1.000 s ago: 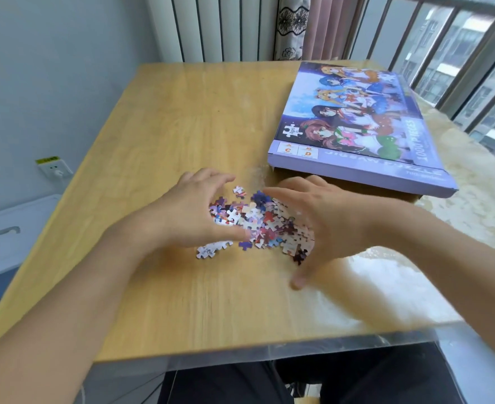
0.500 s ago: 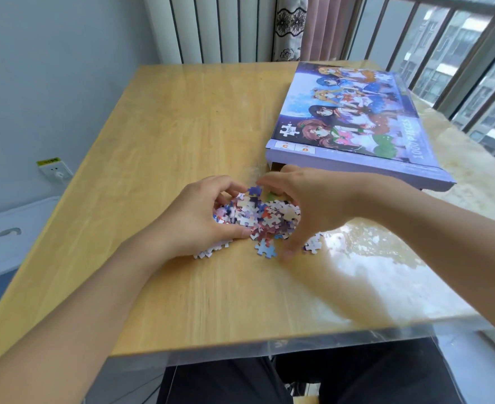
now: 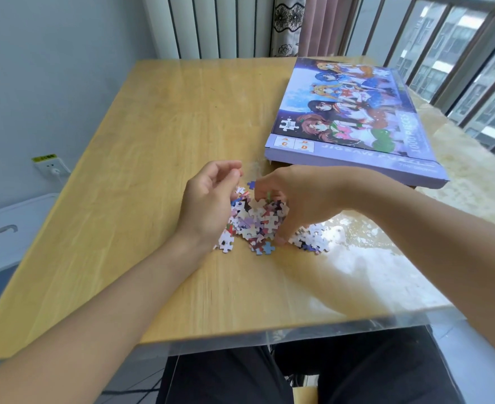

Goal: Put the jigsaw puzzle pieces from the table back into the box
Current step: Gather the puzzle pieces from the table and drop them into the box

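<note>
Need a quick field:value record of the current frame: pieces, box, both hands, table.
pieces: loose pile on the table, between the hands; a few strays at its right
box: lid on, far right of table, beyond the pile
left hand: fingers curled, at the pile's left edge; grip unclear
right hand: fingers curled down into the pile
table: wood top
pieces in box: none visible

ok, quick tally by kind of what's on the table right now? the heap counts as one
Hands: 2, left hand and right hand, both at the heap
Puzzle box: 1, lid on, at the far right of the table
Heap of puzzle pieces: 1, between the hands; single pieces too many and too blurred to count
Total: 4
</note>
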